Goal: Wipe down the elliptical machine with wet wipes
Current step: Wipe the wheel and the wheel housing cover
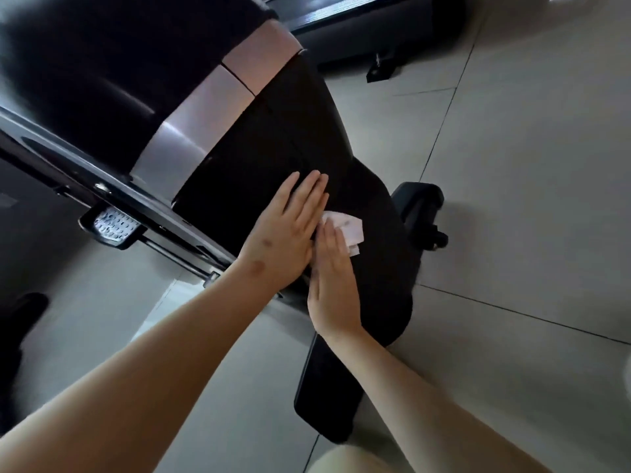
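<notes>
White wet wipe (345, 229) lies on the elliptical's black housing (290, 138), pressed flat by the straight fingers of the right hand (333, 288). The left hand (286, 233) rests flat on the housing just beside the wipe, fingers straight, holding nothing.

Glossy pale tile floor (532, 158), thin dark grout lines, soft light reflections.

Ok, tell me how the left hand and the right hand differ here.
The left hand lies directly on the black housing, while the right hand presses the white wipe under its fingertips. The left hand reaches higher up the housing, and the right hand sits lower. Both are flat with straight fingers, side by side on the housing.
</notes>
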